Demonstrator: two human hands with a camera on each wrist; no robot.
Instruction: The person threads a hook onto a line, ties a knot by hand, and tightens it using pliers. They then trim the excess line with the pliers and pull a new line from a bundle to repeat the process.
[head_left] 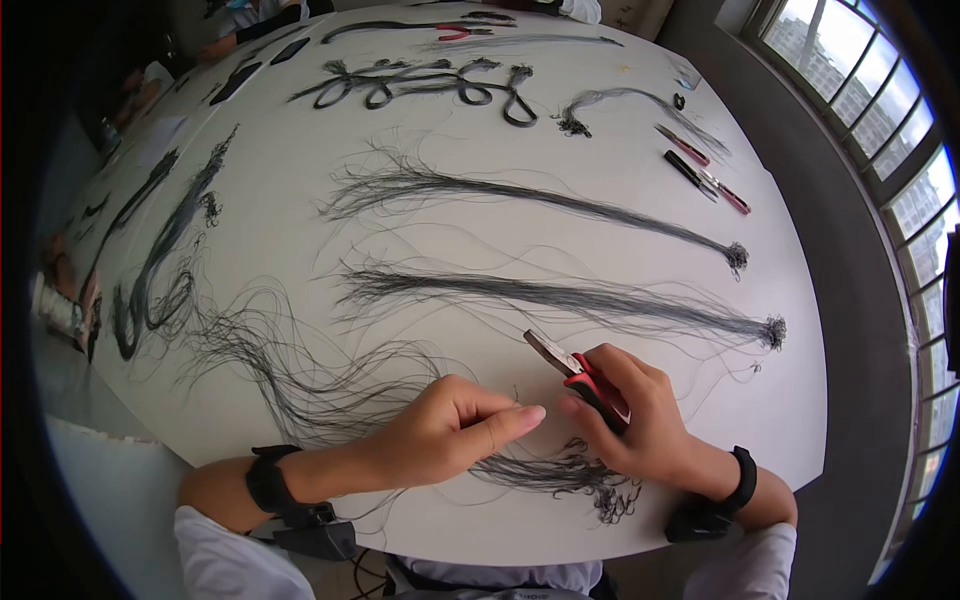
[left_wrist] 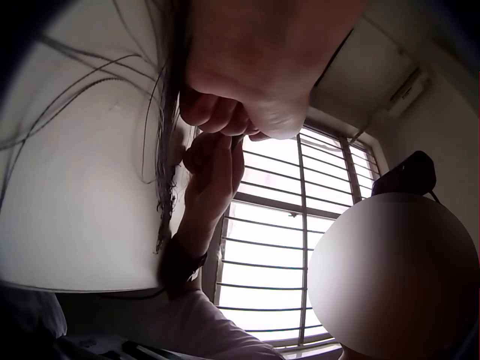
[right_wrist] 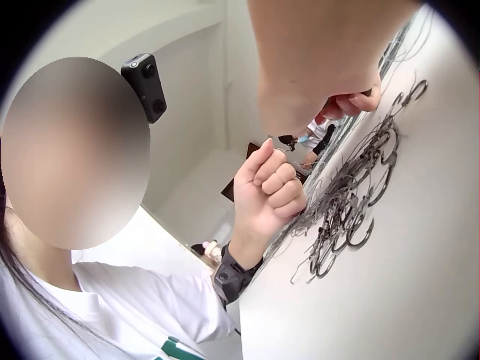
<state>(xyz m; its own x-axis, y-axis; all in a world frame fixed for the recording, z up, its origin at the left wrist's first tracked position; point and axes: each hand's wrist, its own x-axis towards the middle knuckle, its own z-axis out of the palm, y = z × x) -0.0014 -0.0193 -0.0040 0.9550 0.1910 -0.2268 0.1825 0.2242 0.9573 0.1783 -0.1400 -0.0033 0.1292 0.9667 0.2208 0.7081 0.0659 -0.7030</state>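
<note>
My right hand (head_left: 640,410) grips pliers (head_left: 580,375) with red and black handles, their metal jaws pointing up and left over the table. Just left of them, my left hand (head_left: 455,425) pinches a thin dark wire (head_left: 516,392) between thumb and forefinger, its other fingers curled in. Only a short end of that wire shows above the fingertips. Under both hands lies a loose bundle of dark wires (head_left: 270,385), with curled, hook-like ends (right_wrist: 352,217) near the right hand. Part of this bundle is hidden by the left hand and forearm.
Two straighter wire bundles (head_left: 560,295) (head_left: 590,207) lie across the table (head_left: 480,135) beyond my hands. Looped bundles (head_left: 470,92), a second pair of red-handled pliers (head_left: 460,33) and several cutters (head_left: 690,143) lie farther off. Another person's arm (head_left: 255,30) is at the far edge.
</note>
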